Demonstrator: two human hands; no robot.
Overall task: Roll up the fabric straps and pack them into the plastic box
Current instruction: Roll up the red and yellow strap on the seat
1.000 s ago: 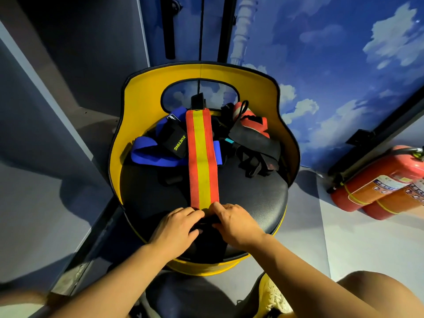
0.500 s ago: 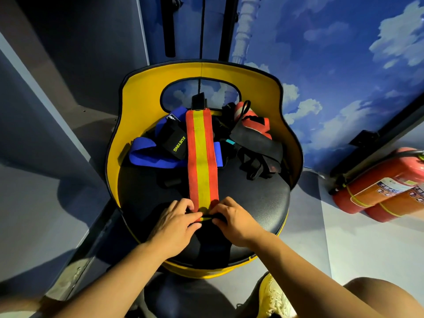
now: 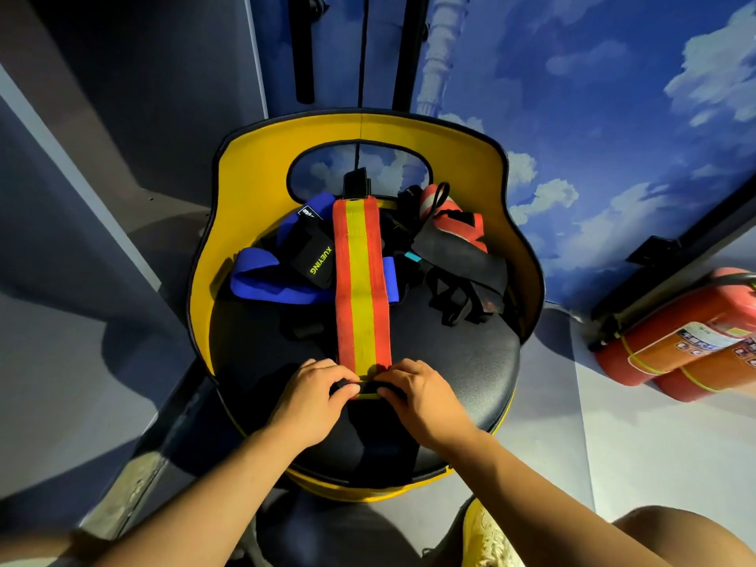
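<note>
A red strap with a yellow middle stripe (image 3: 362, 288) lies stretched flat along the black seat of a yellow-backed chair (image 3: 450, 354), running away from me. My left hand (image 3: 313, 396) and my right hand (image 3: 421, 392) pinch its near end from both sides, where a small roll with a black tab has formed. Behind it lie a blue strap (image 3: 270, 282) with a black "XUEYING" tab, and a heap of black and red straps (image 3: 454, 255). No plastic box is in view.
The chair's yellow backrest (image 3: 253, 190) curves round the far side of the seat. Two red fire extinguishers (image 3: 687, 341) lie on the pale floor at the right. A dark wall panel stands at the left, a blue cloud mural behind.
Both hands have shifted slightly forward along the strap, and its near end has turned over into a small roll between my fingers.
</note>
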